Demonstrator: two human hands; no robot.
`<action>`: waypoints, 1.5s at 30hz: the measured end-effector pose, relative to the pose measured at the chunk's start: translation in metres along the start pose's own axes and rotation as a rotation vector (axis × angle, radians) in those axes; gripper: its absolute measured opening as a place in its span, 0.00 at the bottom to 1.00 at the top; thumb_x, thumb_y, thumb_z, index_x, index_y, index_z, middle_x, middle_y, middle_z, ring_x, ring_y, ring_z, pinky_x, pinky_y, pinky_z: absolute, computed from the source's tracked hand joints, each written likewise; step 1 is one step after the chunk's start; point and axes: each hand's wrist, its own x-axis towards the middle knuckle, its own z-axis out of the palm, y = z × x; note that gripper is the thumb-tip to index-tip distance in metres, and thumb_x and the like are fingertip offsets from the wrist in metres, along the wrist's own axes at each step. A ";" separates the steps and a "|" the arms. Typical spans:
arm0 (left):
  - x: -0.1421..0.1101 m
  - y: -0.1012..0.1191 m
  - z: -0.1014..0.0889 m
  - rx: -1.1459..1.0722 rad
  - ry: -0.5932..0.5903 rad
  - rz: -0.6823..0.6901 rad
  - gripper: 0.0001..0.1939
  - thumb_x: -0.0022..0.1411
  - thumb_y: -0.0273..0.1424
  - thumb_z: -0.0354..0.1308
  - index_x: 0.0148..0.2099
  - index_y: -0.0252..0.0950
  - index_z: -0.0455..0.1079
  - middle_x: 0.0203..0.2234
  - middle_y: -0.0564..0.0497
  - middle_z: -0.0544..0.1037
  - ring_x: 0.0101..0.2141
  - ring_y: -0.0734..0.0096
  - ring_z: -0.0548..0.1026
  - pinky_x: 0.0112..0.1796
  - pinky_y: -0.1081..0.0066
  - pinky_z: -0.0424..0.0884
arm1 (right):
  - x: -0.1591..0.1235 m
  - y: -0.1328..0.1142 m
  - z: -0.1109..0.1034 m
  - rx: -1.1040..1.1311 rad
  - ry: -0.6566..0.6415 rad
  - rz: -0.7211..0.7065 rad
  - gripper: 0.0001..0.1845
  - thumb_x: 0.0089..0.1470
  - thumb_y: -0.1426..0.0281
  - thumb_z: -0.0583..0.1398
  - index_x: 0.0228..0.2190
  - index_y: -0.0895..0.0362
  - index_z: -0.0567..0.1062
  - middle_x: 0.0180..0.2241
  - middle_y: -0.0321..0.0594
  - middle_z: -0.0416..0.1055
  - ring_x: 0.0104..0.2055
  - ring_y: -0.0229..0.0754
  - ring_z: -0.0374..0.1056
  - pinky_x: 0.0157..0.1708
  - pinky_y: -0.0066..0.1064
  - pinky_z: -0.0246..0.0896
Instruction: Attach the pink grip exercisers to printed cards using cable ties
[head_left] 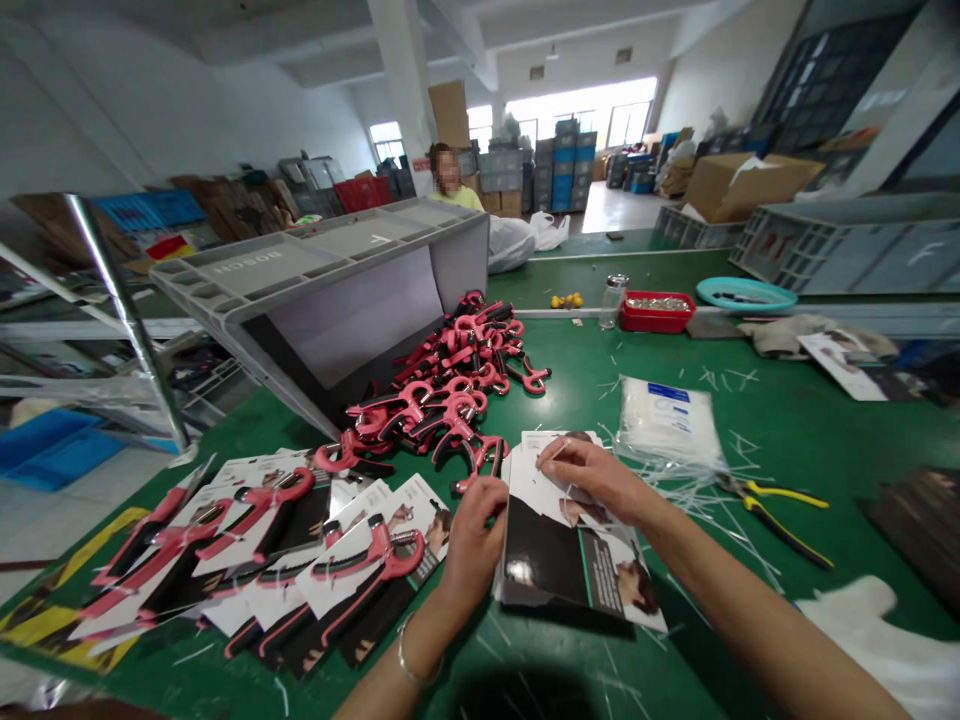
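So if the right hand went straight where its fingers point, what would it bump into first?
Past the card stack under it, the right hand would probably meet the pile of pink-and-black grips; its height is hard to judge.

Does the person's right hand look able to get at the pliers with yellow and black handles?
Probably yes: the right hand is at the stack of black-and-white printed cards, but the pliers lie uncovered on the green table, handles exposed.
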 end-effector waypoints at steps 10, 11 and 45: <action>0.004 -0.020 0.010 -0.356 -0.087 -0.257 0.10 0.59 0.33 0.60 0.43 0.38 0.76 0.37 0.51 0.78 0.38 0.66 0.74 0.40 0.70 0.70 | -0.011 0.013 0.012 -0.012 -0.105 0.020 0.16 0.59 0.57 0.57 0.41 0.55 0.71 0.21 0.26 0.55 0.16 0.30 0.51 0.17 0.23 0.50; 0.003 -0.020 0.010 -0.377 -0.087 -0.276 0.10 0.58 0.33 0.60 0.43 0.38 0.76 0.37 0.51 0.78 0.37 0.67 0.75 0.40 0.70 0.70 | -0.012 0.012 0.012 -0.048 -0.095 0.007 0.15 0.58 0.58 0.59 0.40 0.56 0.71 0.22 0.27 0.58 0.18 0.30 0.53 0.18 0.23 0.51; -0.026 -0.026 0.011 -0.321 0.064 -0.409 0.14 0.58 0.38 0.62 0.42 0.36 0.67 0.34 0.49 0.75 0.36 0.66 0.75 0.39 0.68 0.70 | -0.033 0.021 -0.032 -0.677 0.325 -0.357 0.10 0.64 0.63 0.55 0.44 0.49 0.74 0.48 0.42 0.72 0.53 0.50 0.65 0.54 0.47 0.55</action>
